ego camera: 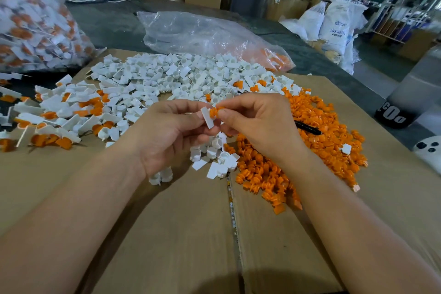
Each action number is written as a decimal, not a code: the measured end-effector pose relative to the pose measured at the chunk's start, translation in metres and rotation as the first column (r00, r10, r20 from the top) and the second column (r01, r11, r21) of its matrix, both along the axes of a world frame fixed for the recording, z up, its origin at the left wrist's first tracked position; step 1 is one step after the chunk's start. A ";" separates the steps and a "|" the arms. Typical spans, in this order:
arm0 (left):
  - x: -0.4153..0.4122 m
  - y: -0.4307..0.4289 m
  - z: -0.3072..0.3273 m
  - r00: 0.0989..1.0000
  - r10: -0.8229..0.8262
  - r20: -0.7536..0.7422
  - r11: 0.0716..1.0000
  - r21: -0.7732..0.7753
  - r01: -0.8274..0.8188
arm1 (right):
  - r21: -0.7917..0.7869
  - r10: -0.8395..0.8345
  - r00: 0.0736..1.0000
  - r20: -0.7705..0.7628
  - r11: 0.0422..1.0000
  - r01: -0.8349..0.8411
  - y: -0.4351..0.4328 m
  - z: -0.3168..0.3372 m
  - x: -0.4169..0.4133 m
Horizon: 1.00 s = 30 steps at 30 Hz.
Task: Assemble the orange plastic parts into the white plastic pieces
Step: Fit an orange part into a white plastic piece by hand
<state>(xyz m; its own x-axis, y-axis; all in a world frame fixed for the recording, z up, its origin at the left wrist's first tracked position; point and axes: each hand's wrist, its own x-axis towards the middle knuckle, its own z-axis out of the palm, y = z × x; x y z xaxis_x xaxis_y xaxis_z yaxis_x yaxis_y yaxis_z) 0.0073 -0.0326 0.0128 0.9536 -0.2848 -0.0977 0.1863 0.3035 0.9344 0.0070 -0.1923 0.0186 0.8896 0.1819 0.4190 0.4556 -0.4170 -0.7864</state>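
Two hands (171, 131) (260, 124), two clear bags (35, 19) (202, 33), one pen (307, 128)

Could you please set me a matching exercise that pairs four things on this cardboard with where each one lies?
Column one
1. heap of loose orange parts
2. heap of loose white pieces
3. heap of joined white-and-orange pieces
4. black pen

Column two
A. left of the left hand
B. beyond both hands, towards the far edge of the cardboard
C. lying on the orange heap
D. under and to the right of the right hand

Pairs: 1-D, 2-B, 3-A, 4-C
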 end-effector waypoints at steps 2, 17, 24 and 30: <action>0.001 0.000 -0.001 1.000 0.011 -0.002 1.000 -0.011 -0.011 | -0.048 -0.027 0.999 0.018 0.998 0.028 0.001 -0.001 0.000; -0.002 -0.002 -0.001 0.992 0.082 0.094 0.990 0.110 -0.092 | -0.288 -0.083 0.992 0.095 0.952 0.107 0.003 0.001 -0.002; -0.002 -0.003 0.000 0.989 0.079 0.127 0.990 0.103 -0.092 | -0.168 -0.086 0.996 -0.004 0.982 0.084 0.004 0.000 -0.003; -0.001 -0.003 -0.002 0.988 0.097 0.123 0.992 0.066 -0.106 | -0.117 -0.091 0.996 -0.023 0.989 0.088 0.006 0.001 -0.004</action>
